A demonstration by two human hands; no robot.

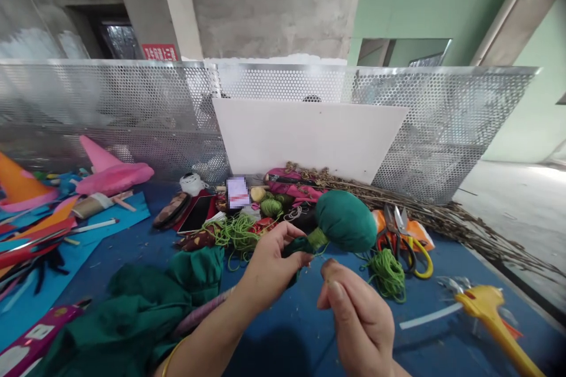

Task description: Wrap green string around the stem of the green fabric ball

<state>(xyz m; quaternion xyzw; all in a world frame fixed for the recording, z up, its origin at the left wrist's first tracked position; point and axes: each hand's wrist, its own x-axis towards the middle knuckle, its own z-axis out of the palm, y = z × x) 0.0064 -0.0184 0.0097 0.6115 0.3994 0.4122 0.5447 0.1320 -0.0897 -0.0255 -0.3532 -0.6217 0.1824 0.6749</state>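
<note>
My left hand [276,262] grips the gathered tail of a stuffed green cloth ball [346,221]. Light green yarn [317,238] is wound around its neck, just beyond my fingers. To the right and lower, my right hand [358,312] is closed in a pinch; what it holds, if anything, is too small to make out. A loose skein of green yarn [388,274] lies right of the ball. More tangled green yarn [239,231] lies behind my left wrist. Dark green cloth [128,312] is heaped on the blue table beside my left forearm.
Scissors with black and yellow handles [402,241] and a yellow glue gun [490,312] lie at right. Dried stalks [477,227] run along the back right edge. Pink [112,168] and orange pointed hats [20,182] stand left. A white board [309,135] leans on the perforated metal screen [110,94].
</note>
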